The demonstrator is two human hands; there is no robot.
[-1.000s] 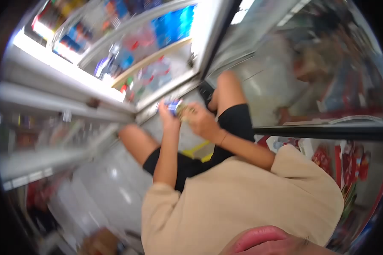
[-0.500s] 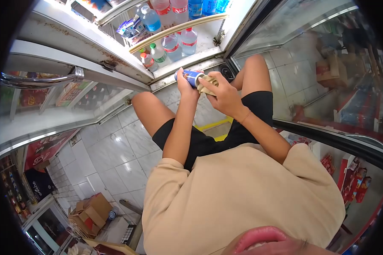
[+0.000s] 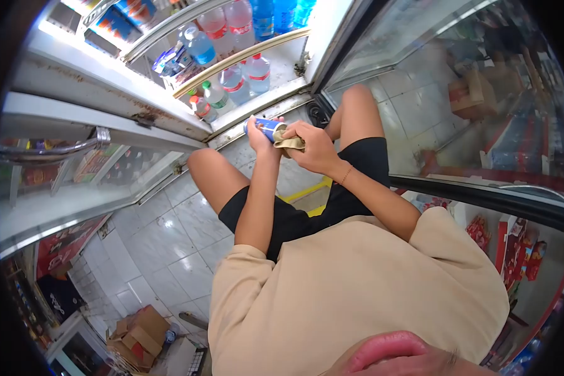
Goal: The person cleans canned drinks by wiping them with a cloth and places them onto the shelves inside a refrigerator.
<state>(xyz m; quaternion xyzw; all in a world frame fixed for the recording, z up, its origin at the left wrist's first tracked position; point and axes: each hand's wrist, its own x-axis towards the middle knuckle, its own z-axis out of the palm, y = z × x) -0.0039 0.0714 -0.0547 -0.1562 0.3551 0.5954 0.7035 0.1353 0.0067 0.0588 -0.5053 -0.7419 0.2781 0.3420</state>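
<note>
A blue can [image 3: 267,128] with a pale end lies tilted between my hands, in front of the open fridge. My left hand [image 3: 258,136] is wrapped round its blue side. A tan cloth [image 3: 289,143] is bunched in my right hand [image 3: 314,148], pressed against the can's right end. The fingertips of my right hand are curled over the cloth. Just beyond the can, bottles [image 3: 233,83] with red labels stand on the fridge's lowest shelf.
Glass doors stand to the left [image 3: 75,169] and right [image 3: 413,113]. Blue bottles [image 3: 284,14] fill the shelf above. A yellow-edged step [image 3: 307,197] lies between my legs. Cardboard boxes [image 3: 141,335] sit at lower left, and red packets [image 3: 514,250] hang at right.
The view has sharpened since the earliest frame and shifted slightly. The cloth has moved a little around the can's right end; both hands keep their hold.
</note>
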